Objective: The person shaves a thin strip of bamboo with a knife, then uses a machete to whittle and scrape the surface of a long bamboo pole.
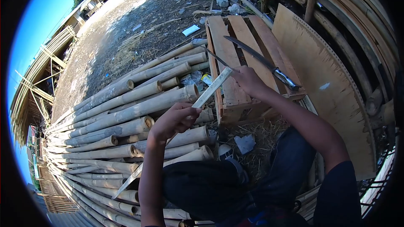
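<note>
A long pale bamboo strip (213,87) slants across the view, its lower part passing behind my left forearm. My left hand (179,118) is closed round the strip below its upper end. At that upper end, my right hand (247,80) is closed, with a thin dark blade (215,56) sticking out from it toward the upper left; its handle is hidden. The strip's end touches or overlaps my right fingers. Just beyond my right hand, a large knife (256,55) with a dark blade lies on the wooden crate (219,29).
Many bamboo poles (139,105) lie stacked at the left, their cut ends toward my knees. A curved plywood sheet (332,88) leans right of the crate, with more poles behind it. Litter covers the ground (139,46) ahead.
</note>
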Tool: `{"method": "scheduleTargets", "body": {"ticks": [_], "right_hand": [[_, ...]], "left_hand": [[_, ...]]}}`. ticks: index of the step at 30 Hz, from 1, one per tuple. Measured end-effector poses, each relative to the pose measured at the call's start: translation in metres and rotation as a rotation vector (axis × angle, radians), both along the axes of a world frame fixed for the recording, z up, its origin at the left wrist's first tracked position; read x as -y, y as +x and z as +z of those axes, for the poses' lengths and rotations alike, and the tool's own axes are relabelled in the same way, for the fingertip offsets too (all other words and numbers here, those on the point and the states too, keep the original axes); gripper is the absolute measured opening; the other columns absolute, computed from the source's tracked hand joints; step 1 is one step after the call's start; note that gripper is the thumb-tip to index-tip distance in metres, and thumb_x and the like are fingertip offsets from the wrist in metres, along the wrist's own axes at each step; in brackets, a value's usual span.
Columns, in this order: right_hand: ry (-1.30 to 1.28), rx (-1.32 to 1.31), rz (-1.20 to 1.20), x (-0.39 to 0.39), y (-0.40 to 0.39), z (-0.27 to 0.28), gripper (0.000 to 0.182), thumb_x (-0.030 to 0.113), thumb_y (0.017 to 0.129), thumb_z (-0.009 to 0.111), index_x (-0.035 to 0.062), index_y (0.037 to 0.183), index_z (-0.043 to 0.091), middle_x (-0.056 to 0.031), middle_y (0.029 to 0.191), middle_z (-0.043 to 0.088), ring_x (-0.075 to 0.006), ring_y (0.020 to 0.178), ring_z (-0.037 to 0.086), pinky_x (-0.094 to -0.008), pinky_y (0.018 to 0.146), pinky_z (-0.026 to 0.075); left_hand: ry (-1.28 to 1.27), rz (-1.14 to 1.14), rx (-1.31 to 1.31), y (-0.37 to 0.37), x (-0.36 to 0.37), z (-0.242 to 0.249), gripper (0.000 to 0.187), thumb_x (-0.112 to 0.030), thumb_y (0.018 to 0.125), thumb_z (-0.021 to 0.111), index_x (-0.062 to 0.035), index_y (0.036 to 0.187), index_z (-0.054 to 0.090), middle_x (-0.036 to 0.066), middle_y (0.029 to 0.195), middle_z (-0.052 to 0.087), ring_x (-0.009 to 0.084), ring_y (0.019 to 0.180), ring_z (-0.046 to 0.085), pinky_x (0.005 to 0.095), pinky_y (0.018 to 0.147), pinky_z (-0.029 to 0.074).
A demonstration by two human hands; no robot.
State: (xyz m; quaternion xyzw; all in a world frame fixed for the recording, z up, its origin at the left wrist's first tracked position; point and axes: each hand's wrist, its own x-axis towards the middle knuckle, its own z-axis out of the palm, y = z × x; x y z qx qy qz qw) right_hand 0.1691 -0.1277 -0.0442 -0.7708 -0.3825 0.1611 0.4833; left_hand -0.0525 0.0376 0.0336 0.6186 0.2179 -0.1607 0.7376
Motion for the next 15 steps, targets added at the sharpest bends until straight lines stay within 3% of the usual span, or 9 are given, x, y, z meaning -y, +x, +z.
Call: {"method": "scheduleTargets", "body": {"ticks": [2,3,5,8,11,15], "right_hand": [[-0.007,-0.071,0.002,0.004,0.005,0.008,0.056,0.052,0.094,0.05,0.0025,0.069,0.055,0.0006,0.053,0.041,-0.0108,0.045,0.041,-0.0304,0.046,0.035],[-0.01,-0.073,0.002,0.006,0.006,0.014,0.056,0.052,0.094,0.05,0.0025,0.069,0.055,0.0006,0.053,0.041,-0.0108,0.045,0.041,-0.0304,0.046,0.035],[0.206,-0.652,0.165,0.012,0.009,0.028,0.045,0.048,0.093,0.056,0.0068,0.076,0.054,0.0059,0.052,0.035,-0.0045,0.041,0.033,-0.0239,0.04,0.025],[0.402,-0.774,0.285,0.014,0.009,0.041,0.038,0.044,0.09,0.064,0.0088,0.081,0.053,0.0086,0.053,0.031,-0.0008,0.04,0.026,-0.0201,0.038,0.017],[0.178,-0.561,0.227,0.02,0.003,0.057,0.036,0.038,0.088,0.068,0.007,0.078,0.054,0.008,0.053,0.035,-0.0018,0.04,0.026,-0.0211,0.038,0.018],[0.072,-0.47,0.297,0.021,-0.002,0.063,0.033,0.034,0.087,0.07,0.0061,0.076,0.055,0.0073,0.052,0.037,-0.0022,0.04,0.026,-0.0219,0.038,0.018]], "left_hand": [[-0.064,-0.018,-0.026,-0.001,-0.003,-0.001,0.026,-0.02,0.093,0.056,-0.0125,0.07,0.047,-0.009,0.058,0.035,-0.0015,0.042,0.024,0.0183,0.035,0.014],[-0.067,-0.018,-0.027,-0.002,-0.003,0.0,0.026,-0.02,0.093,0.056,-0.0125,0.07,0.047,-0.009,0.058,0.035,-0.0015,0.042,0.024,0.0183,0.035,0.014],[-0.129,-0.043,-0.022,-0.004,-0.004,0.003,0.026,-0.021,0.093,0.055,-0.0121,0.07,0.046,-0.008,0.058,0.035,-0.0008,0.042,0.025,0.0179,0.035,0.014],[-0.197,-0.051,-0.038,-0.003,-0.007,0.0,0.027,-0.022,0.093,0.055,-0.0115,0.07,0.047,-0.008,0.058,0.035,-0.0002,0.042,0.025,0.018,0.035,0.015],[-0.168,-0.04,-0.047,-0.002,-0.009,-0.002,0.026,-0.022,0.093,0.055,-0.012,0.07,0.047,-0.008,0.058,0.035,-0.0001,0.042,0.024,0.0179,0.035,0.015],[-0.138,-0.025,-0.061,0.0,-0.01,-0.006,0.026,-0.022,0.093,0.055,-0.0122,0.07,0.047,-0.008,0.058,0.035,0.0,0.042,0.024,0.018,0.035,0.015]]}}
